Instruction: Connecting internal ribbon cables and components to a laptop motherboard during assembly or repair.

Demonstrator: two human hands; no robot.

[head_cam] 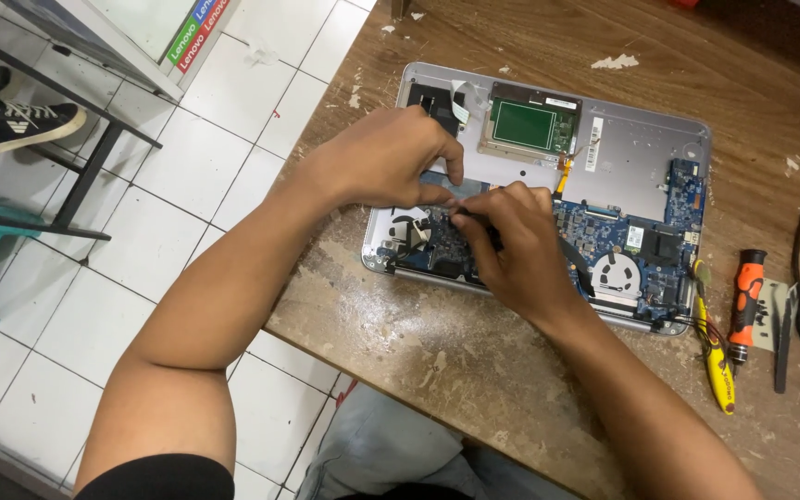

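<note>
Worn wooden tabletop (474,361), scuffed and flecked with pale chips, fills the right of the view above a white tiled floor (187,231). Nearest the viewer, two bare forearms reach up from six o'clock and meet at the centre. The left hand (386,157) curls over the opened laptop (631,157), fingertips pressed down on its grey inner shell. The right hand (516,245), touching the left, is pinched around a thin dark tool (468,215) whose long axis runs roughly nine to three o'clock, its tip pointing toward nine. Beneath them lies a blue circuit board (664,218) with a round fan (618,275). The laptop's long axis runs from ten toward four o'clock. At three o'clock lie a yellow-handled tool (717,366) and an orange screwdriver (745,301). Farther off, at twelve o'clock, sits a green-faced module (527,125).
</note>
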